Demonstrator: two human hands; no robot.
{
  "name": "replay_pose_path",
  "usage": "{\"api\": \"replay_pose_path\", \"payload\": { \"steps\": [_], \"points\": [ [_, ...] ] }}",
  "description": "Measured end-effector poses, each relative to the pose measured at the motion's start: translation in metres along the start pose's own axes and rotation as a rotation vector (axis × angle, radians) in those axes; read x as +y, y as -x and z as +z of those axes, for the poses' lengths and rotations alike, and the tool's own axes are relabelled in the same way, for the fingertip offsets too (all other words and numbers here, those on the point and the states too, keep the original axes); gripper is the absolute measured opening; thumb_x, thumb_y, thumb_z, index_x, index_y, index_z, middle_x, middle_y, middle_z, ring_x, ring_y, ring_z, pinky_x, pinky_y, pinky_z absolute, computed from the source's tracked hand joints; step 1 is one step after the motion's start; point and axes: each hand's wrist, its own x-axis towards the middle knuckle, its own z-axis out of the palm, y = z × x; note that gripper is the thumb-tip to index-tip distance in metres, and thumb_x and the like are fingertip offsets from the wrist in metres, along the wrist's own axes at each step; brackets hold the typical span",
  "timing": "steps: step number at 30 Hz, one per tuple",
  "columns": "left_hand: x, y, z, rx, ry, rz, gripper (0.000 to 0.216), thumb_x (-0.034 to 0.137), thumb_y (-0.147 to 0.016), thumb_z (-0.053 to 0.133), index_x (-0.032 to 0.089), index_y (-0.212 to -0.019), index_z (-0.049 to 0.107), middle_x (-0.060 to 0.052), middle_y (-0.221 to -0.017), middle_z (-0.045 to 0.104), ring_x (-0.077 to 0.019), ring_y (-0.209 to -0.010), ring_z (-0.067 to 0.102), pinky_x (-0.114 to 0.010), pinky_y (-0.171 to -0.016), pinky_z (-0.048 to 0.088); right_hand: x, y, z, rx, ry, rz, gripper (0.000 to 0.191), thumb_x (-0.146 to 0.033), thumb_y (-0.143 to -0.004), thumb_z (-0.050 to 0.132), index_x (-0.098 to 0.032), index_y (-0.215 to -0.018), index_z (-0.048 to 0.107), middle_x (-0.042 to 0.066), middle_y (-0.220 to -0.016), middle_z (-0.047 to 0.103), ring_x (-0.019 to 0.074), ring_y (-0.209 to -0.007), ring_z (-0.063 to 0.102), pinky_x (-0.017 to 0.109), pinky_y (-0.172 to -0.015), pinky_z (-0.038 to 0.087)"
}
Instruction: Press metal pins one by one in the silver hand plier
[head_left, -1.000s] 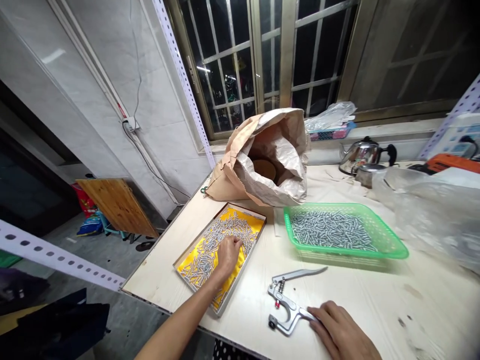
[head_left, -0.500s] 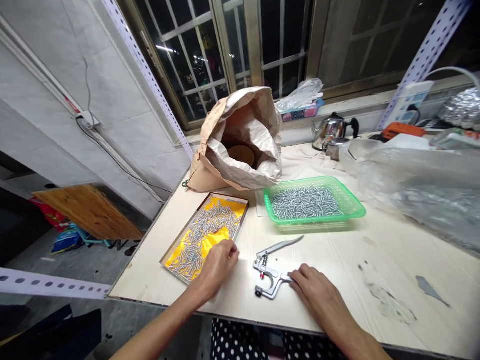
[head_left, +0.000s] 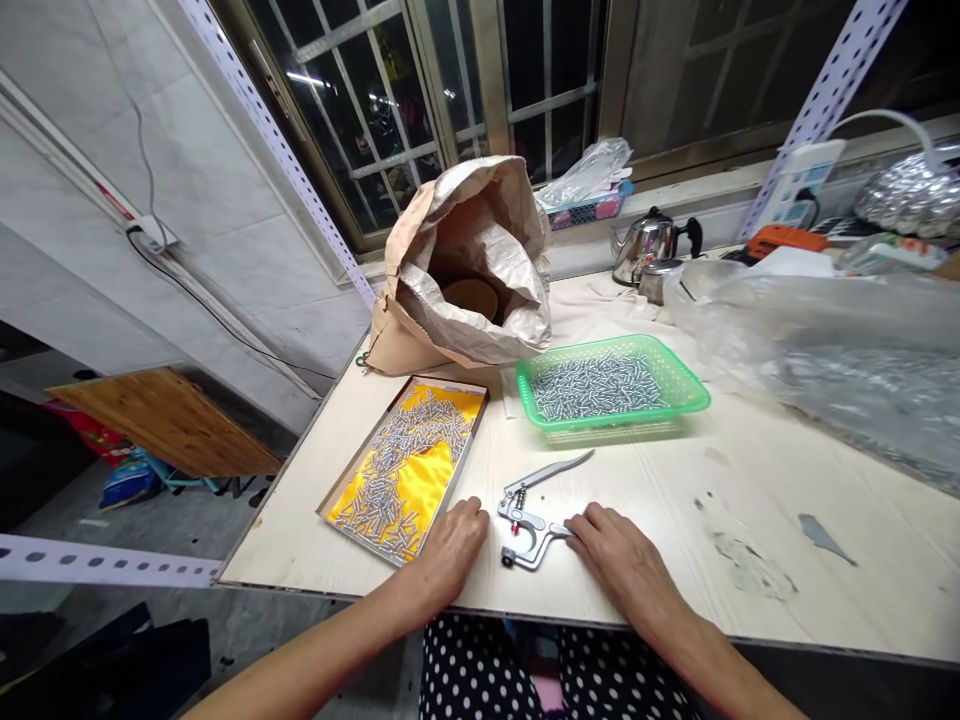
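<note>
My right hand [head_left: 619,558] is closed around the lower handle of silver hand pliers [head_left: 534,530]. The pliers lie on the table with their upper handle spread away, a coiled spring, a red dot and a C-shaped jaw showing. Beside the lower right side of a shallow tray [head_left: 439,535], my left hand [head_left: 454,548] rests with curled fingers; what they hold, if anything, is hidden. The tray is lined with yellow cloth [head_left: 427,480] and strewn with small silvery metal pieces [head_left: 382,490]. A green plastic basket [head_left: 551,430] behind the pliers contains many similar pieces [head_left: 600,388].
A large open paper sack [head_left: 420,330] stands at the back of the table [head_left: 630,465]. Clear plastic sheeting [head_left: 840,330] covers the right side, near a steel kettle [head_left: 652,245] and an orange object [head_left: 786,240]. A grey scrap [head_left: 825,540] lies at right.
My left hand has moved off the tray's corner, nearer to the table's front edge. My right hand still grips the pliers' handle. The whole view has shifted slightly.
</note>
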Motion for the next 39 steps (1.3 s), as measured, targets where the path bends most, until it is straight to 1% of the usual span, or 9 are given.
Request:
{"api": "replay_pose_path", "payload": {
  "steps": [4,11,21,27,29,32,35,37,39],
  "points": [
    [0.000,-0.003,-0.002,-0.036,-0.060,0.017,0.027,0.004,-0.091,0.028,0.015,-0.093,0.053,-0.008,-0.104,0.056,-0.0195,-0.094,0.053,-0.031,-0.081,0.043,0.001,0.000,0.003,0.050,-0.003,-0.015,0.011,-0.020,-0.092,0.051,-0.020,-0.082,0.055,0.002,-0.081,0.051,0.0197,-0.073,0.050,0.033,-0.065,0.035],
    [0.002,-0.009,0.005,-0.001,-0.194,0.053,0.027,0.004,-0.091,0.030,0.013,-0.098,0.055,-0.010,-0.107,0.056,-0.0223,-0.096,0.054,-0.033,-0.079,0.047,0.002,0.000,0.004,0.063,0.002,-0.015,0.007,-0.019,-0.089,0.056,-0.021,-0.083,0.055,0.002,-0.081,0.052,0.0199,-0.073,0.051,0.032,-0.064,0.036],
    [-0.001,-0.011,0.013,0.037,-0.311,0.196,0.028,0.006,-0.092,0.032,0.010,-0.111,0.052,-0.012,-0.106,0.055,-0.0238,-0.098,0.054,-0.033,-0.075,0.049,0.001,-0.001,0.001,0.059,0.024,-0.004,0.007,-0.021,-0.089,0.058,-0.021,-0.082,0.056,0.003,-0.081,0.054,0.0196,-0.074,0.052,0.032,-0.064,0.037],
    [-0.002,-0.008,0.012,0.064,-0.274,0.219,0.024,0.004,-0.088,0.037,0.010,-0.098,0.057,-0.012,-0.102,0.057,-0.0237,-0.095,0.054,-0.032,-0.073,0.047,0.000,-0.002,0.000,0.037,0.030,0.002,0.006,-0.020,-0.086,0.062,-0.020,-0.082,0.057,0.002,-0.083,0.055,0.0204,-0.075,0.052,0.033,-0.064,0.037],
    [-0.003,-0.010,0.013,0.120,-0.136,0.190,0.022,0.005,-0.088,0.039,0.012,-0.091,0.060,-0.010,-0.100,0.059,-0.0215,-0.092,0.056,-0.030,-0.073,0.046,0.000,-0.003,0.000,0.032,0.033,0.010,0.007,-0.019,-0.085,0.063,-0.020,-0.082,0.057,0.002,-0.083,0.055,0.0205,-0.075,0.052,0.033,-0.064,0.037],
    [-0.005,-0.016,0.015,0.191,0.279,0.036,0.017,0.014,-0.086,0.046,0.015,-0.083,0.063,-0.005,-0.085,0.062,-0.0164,-0.078,0.059,-0.025,-0.069,0.044,0.000,-0.003,-0.001,0.016,0.023,0.018,0.006,-0.019,-0.085,0.063,-0.020,-0.083,0.057,0.002,-0.083,0.055,0.0202,-0.076,0.053,0.033,-0.064,0.037],
    [-0.005,-0.023,0.017,0.050,0.783,-0.191,0.014,0.020,-0.080,0.053,0.014,-0.084,0.065,0.001,-0.058,0.057,-0.0126,-0.053,0.055,-0.022,-0.053,0.042,0.000,-0.003,-0.001,0.010,0.010,0.015,0.005,-0.019,-0.086,0.062,-0.020,-0.083,0.058,0.002,-0.083,0.055,0.0200,-0.076,0.053,0.033,-0.065,0.037],
    [-0.003,-0.026,0.018,-0.050,1.049,-0.289,0.015,0.025,-0.077,0.058,0.012,-0.083,0.065,0.003,-0.052,0.054,-0.0098,-0.043,0.049,-0.021,-0.046,0.038,0.000,-0.003,0.000,0.016,0.011,0.014,0.005,-0.020,-0.086,0.062,-0.020,-0.083,0.057,0.002,-0.083,0.054,0.0201,-0.076,0.053,0.033,-0.065,0.037],
    [-0.002,-0.028,0.019,-0.061,1.195,-0.329,0.018,0.029,-0.072,0.064,0.011,-0.077,0.064,0.003,-0.052,0.056,-0.0077,-0.041,0.047,-0.020,-0.044,0.036,0.001,-0.003,0.001,0.026,0.015,0.015,0.006,-0.020,-0.086,0.062,-0.021,-0.083,0.057,0.002,-0.083,0.054,0.0202,-0.076,0.052,0.033,-0.065,0.037]
  ]
}}
